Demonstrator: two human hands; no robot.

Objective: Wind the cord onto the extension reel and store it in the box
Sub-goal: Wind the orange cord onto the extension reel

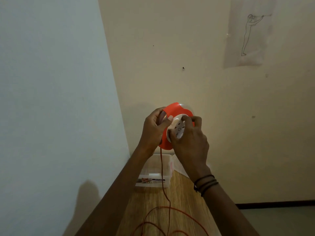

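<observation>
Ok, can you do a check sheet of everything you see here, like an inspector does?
Surface: wooden table, running to the wall corner.
Job's things: orange reel held up in the air; clear box on the table's far end, looks open.
Clutter: clear plastic beside the box, cannot tell what.
Grippers: left hand grips the reel's rim; right hand pinches its white hub.
Cables: orange cord hangs from the reel to loose loops on the table.
Surroundings: plain walls; line drawing on paper.
</observation>
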